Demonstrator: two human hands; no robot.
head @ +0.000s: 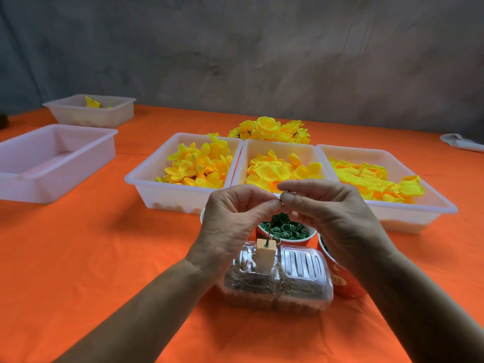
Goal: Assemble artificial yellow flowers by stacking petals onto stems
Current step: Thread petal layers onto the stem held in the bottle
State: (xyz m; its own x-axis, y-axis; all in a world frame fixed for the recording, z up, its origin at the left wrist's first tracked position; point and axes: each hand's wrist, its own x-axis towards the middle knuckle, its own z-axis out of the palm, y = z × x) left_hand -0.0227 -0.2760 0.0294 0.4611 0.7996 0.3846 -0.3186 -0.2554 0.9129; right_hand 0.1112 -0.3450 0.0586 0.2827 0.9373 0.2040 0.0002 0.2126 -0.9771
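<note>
Nearest, a clear ribbed plastic bottle (277,279) lies on its side on the smooth orange tablecloth (78,258), packed with a coarse sandy grain. A pale rectangular wooden block (265,256) stands up from it, and a thin dark wire stem (269,233) rises from the block's top toward the hands. Just above, the left hand (230,221) and right hand (327,210) meet fingertip to fingertip, each pinching with thumb and forefinger at the stem's upper end; whatever tiny piece sits between the tips is too small to tell. The other fingers curl loosely. Behind the hands a red paper cup (285,231) holds small green ring-shaped pieces, and a second red cup (340,279) stands to the right, partly hidden by the right wrist. Farther back three white, translucent rectangular trays sit side by side: the left tray (146,189) with cupped yellow petals (199,166), the middle tray (280,148) with rounder soft blooms, the right tray (429,203) with flatter petal sheets. Beyond them lies a heap of finished yellow flowers (269,131). To the left sits an empty-looking white tray (52,184), and farther still a small tray (91,111) with a few yellow bits, before a grey mottled wall (262,48).
</note>
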